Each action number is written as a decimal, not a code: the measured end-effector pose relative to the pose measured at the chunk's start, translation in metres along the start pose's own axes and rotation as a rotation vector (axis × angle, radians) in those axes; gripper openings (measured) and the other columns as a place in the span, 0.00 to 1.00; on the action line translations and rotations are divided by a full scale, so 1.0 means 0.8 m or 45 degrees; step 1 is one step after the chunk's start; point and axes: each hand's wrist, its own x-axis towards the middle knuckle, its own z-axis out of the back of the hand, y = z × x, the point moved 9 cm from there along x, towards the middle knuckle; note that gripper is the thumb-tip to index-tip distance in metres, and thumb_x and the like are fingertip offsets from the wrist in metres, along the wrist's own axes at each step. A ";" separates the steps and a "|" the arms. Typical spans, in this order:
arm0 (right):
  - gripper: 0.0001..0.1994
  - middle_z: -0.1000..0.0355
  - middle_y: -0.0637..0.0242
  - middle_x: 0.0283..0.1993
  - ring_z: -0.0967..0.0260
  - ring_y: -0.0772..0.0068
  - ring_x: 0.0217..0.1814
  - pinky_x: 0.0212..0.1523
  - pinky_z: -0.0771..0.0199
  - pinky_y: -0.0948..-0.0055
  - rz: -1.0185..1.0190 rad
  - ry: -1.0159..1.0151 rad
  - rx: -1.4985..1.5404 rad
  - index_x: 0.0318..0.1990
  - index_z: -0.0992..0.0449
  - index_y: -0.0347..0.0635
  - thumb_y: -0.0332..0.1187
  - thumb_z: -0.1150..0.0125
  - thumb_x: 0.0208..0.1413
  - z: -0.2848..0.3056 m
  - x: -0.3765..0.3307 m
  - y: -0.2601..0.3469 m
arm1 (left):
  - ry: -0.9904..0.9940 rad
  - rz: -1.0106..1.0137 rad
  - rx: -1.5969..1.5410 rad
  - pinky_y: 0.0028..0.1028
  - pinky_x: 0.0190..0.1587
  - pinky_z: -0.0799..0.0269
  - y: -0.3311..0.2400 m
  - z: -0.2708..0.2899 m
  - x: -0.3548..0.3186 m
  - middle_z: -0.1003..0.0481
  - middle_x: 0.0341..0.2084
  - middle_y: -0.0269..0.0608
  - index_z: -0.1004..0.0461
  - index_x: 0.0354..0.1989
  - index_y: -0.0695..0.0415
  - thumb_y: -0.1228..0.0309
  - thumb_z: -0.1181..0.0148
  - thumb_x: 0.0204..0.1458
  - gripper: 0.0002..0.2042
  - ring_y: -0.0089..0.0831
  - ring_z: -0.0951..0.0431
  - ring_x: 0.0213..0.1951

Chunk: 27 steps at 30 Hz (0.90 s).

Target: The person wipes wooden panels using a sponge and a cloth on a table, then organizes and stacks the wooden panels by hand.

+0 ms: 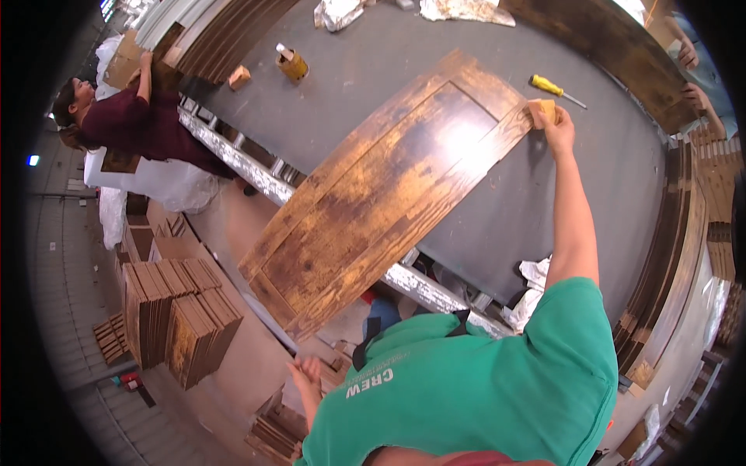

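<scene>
A long brown wood panel [388, 190] with a raised frame lies slantwise across the dark table, its lower left end jutting past the table's metal edge. At the panel's far right corner, my right hand [558, 130] pinches a small orange sponge block [542, 113] against the edge. My left hand [307, 374] is below the panel's overhanging end, apart from it, fingers outstretched and slightly blurred, with nothing visible in it. Beyond the right hand lies a yellow-handled screwdriver [556, 84].
On the dark table [342, 70] stand a stained container [292, 65] and another orange block [239, 77]. White cloths [466, 9] lie at the back. Panel stacks [175, 311] stand at left and right [660, 287]. One person [148, 124] works at left, another [707, 78] at right.
</scene>
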 end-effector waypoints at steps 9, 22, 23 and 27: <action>0.25 0.29 0.53 0.42 0.31 0.55 0.45 0.48 0.33 0.65 0.299 0.039 -0.065 0.46 0.29 0.37 0.41 0.34 0.41 -0.014 -0.122 0.073 | 0.137 -0.034 -0.121 0.42 0.49 0.34 -0.052 -0.066 -0.004 0.43 0.57 0.56 0.46 0.60 0.58 0.43 0.62 0.55 0.33 0.52 0.33 0.51; 0.25 0.30 0.52 0.45 0.35 0.54 0.49 0.51 0.36 0.64 0.388 0.164 -0.049 0.47 0.30 0.38 0.43 0.34 0.43 -0.035 -0.231 0.124 | 0.252 -0.049 -0.198 0.42 0.54 0.39 -0.048 -0.083 -0.010 0.45 0.59 0.53 0.49 0.61 0.61 0.45 0.60 0.55 0.34 0.50 0.35 0.52; 0.26 0.31 0.52 0.46 0.35 0.54 0.50 0.51 0.37 0.63 0.397 0.172 -0.069 0.48 0.31 0.39 0.43 0.34 0.43 -0.037 -0.240 0.126 | 0.328 -0.068 -0.185 0.41 0.53 0.38 -0.048 -0.089 -0.011 0.45 0.59 0.52 0.48 0.61 0.61 0.45 0.60 0.55 0.34 0.49 0.34 0.50; 0.25 0.31 0.54 0.46 0.37 0.54 0.51 0.52 0.38 0.62 0.442 0.216 -0.109 0.48 0.31 0.40 0.42 0.34 0.44 -0.044 -0.297 0.148 | 0.385 -0.091 -0.186 0.39 0.50 0.36 -0.056 -0.107 -0.022 0.41 0.57 0.49 0.46 0.59 0.63 0.45 0.59 0.55 0.33 0.45 0.32 0.48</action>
